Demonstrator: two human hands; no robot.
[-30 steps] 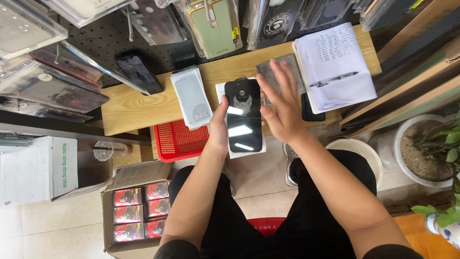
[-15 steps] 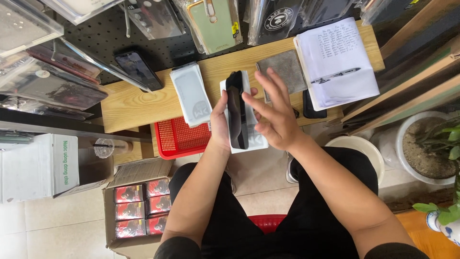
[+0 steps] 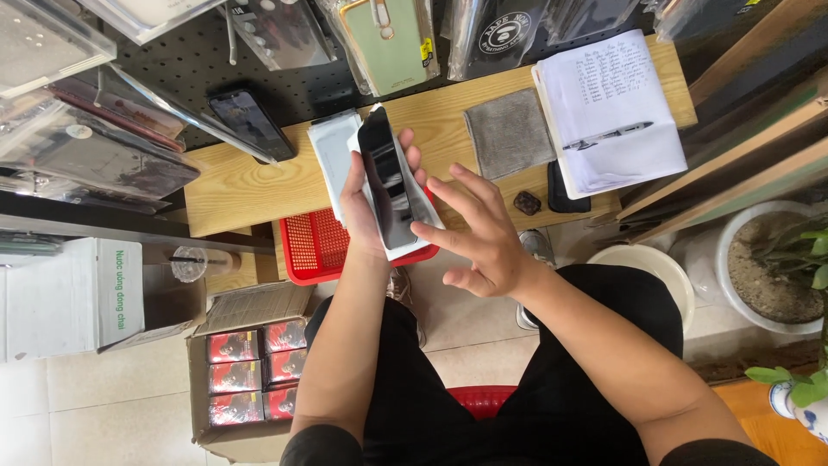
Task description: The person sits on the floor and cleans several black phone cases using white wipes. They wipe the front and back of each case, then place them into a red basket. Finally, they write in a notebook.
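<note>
From the head view, your left hand (image 3: 366,203) is wrapped around a black phone (image 3: 385,177) backed by a white flat box (image 3: 420,211), held tilted above the wooden shelf (image 3: 259,185). Your right hand (image 3: 479,237), at the phone's four o'clock, has its fingers spread loose, one fingertip touching the phone's lower edge. A grey cloth (image 3: 509,134) lies at its two o'clock, a red basket (image 3: 315,246) at eight o'clock, and a second dark phone (image 3: 250,125) at ten o'clock.

The left hand (image 3: 366,211) has tilted the black phone (image 3: 385,177) edge-on, and the right hand (image 3: 483,237) has drawn back.
</note>
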